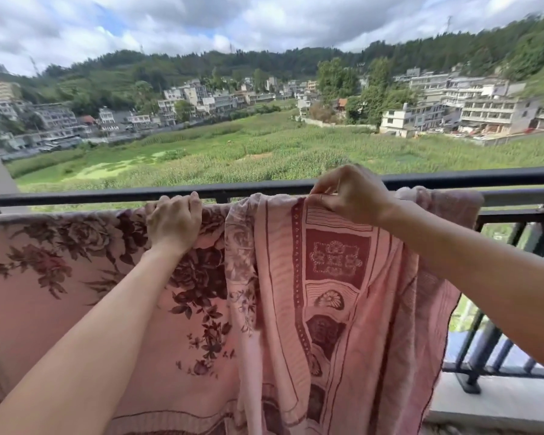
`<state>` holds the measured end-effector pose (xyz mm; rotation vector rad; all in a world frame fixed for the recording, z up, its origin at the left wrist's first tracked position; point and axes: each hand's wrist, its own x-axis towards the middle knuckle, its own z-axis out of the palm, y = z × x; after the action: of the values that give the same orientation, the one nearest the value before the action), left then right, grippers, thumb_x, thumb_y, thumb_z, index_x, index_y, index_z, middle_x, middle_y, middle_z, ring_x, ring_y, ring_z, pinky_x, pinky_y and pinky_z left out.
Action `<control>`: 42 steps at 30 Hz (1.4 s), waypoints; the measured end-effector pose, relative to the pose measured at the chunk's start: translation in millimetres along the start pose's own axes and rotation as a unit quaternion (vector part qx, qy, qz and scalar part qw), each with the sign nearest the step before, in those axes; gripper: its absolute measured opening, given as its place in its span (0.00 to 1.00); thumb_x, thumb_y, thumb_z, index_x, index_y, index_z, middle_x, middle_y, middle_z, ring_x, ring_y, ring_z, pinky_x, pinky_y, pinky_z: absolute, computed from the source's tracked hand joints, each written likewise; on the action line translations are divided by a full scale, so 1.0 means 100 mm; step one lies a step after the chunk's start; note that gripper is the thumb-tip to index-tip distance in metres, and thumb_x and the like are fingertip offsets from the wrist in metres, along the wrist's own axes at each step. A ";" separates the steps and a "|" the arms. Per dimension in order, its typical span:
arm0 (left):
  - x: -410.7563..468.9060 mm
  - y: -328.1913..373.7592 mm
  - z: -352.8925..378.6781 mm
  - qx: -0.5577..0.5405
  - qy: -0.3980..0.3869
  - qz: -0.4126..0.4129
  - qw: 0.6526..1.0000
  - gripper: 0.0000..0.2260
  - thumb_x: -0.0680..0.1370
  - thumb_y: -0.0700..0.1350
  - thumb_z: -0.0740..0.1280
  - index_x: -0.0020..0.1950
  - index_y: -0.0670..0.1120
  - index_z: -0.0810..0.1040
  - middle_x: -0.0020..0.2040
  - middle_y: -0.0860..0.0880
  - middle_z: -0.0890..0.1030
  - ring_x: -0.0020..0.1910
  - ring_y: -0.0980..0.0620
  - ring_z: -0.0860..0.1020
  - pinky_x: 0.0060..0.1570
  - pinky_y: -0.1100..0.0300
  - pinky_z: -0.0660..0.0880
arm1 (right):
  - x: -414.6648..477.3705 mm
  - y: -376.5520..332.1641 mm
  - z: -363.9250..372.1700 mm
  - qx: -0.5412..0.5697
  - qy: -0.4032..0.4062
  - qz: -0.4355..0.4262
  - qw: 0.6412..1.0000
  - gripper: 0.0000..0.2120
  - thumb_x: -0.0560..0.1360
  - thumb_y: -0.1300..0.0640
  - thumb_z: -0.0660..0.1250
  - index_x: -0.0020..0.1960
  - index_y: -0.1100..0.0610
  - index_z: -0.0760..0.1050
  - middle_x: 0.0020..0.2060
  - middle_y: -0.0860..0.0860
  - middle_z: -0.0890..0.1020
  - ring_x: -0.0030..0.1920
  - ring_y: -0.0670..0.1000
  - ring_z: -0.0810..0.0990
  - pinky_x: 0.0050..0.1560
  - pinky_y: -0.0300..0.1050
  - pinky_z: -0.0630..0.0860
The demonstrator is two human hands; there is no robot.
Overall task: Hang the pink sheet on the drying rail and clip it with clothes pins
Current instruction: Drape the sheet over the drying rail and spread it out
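- Fields and houses fill the distance under a cloudy sky, with wooded hills behind them.
- Pink sheet hangs draped over the balcony's drying rail, its flowered part spread flat to the left (dark red roses) and its bordered part bunched in folds to the right.
- Left hand is curled closed over the sheet's top edge where it crosses the rail, pressing the cloth down.
- Right hand pinches a fold of the sheet at the rail between thumb and fingertips, other fingers bent.
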<state>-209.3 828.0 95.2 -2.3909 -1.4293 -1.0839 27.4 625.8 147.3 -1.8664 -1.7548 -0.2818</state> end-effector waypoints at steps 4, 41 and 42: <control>0.08 0.02 0.13 -0.001 0.008 0.017 1.000 0.24 0.83 0.51 0.50 0.45 0.39 0.80 0.46 0.38 0.82 0.52 0.39 0.76 0.57 0.46 0.63 | -0.01 0.48 -0.20 -0.069 -0.003 0.103 0.992 0.07 0.76 0.50 0.70 0.45 0.53 0.82 0.35 0.47 0.82 0.33 0.46 0.78 0.35 0.43 0.74; 0.34 -0.07 0.62 -0.038 0.061 0.028 0.997 0.21 0.82 0.48 0.55 0.37 0.39 0.79 0.38 0.40 0.82 0.44 0.40 0.77 0.52 0.48 0.64 | 0.05 0.74 0.35 -0.115 0.109 0.005 0.987 0.06 0.76 0.56 0.70 0.46 0.57 0.84 0.31 0.49 0.83 0.24 0.42 0.72 0.26 0.31 0.62; 0.34 -0.07 0.62 -0.040 0.060 0.029 0.997 0.21 0.82 0.47 0.55 0.37 0.38 0.79 0.38 0.40 0.82 0.44 0.40 0.77 0.52 0.48 0.64 | 0.01 0.85 0.30 -0.144 0.108 0.039 0.983 0.08 0.78 0.56 0.68 0.45 0.60 0.83 0.29 0.50 0.81 0.23 0.45 0.72 0.27 0.32 0.61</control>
<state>-173.6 884.4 70.2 -2.3598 -1.2939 -1.2699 103.3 643.1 102.3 -2.0106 -1.5540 -0.7135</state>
